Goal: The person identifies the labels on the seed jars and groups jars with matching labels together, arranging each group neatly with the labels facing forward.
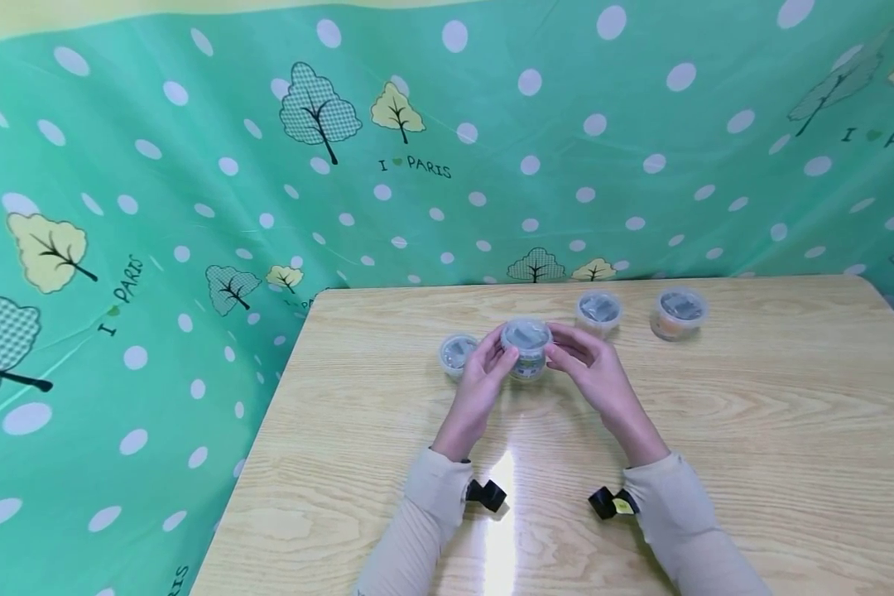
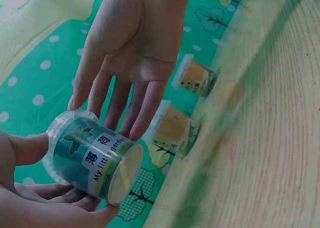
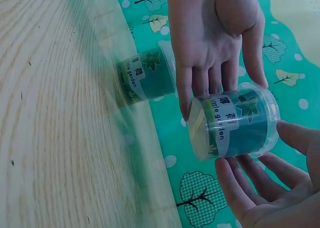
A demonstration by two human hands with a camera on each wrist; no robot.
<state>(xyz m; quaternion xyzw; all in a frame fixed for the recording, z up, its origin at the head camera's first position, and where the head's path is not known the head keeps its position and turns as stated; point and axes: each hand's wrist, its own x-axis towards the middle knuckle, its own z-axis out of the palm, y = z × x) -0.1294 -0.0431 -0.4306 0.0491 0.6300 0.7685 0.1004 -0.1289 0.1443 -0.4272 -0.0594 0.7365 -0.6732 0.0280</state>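
Observation:
Both hands hold a clear lidded plastic cup (image 1: 527, 348) between them, raised above the table. Its teal label (image 2: 85, 145) bears a green leaf and the words "My little garden"; the pale base faces the wrist cameras. My left hand (image 1: 483, 372) grips from the left, thumb at the lid's rim and fingers along the side. From the right, my right hand (image 1: 592, 364) holds it likewise, its thumb (image 3: 295, 135) near the lid edge and fingertips against the wall. A second teal-labelled cup (image 3: 147, 75) stands just left of the left hand, partly hidden by it in the head view.
Two more lidded cups with orange labels, one (image 1: 598, 310) behind the right hand and another (image 1: 678, 314) farther right, stand toward the back of the wood-grain table (image 1: 752, 430). A green dotted cloth (image 1: 492, 190) hangs behind and along the left side.

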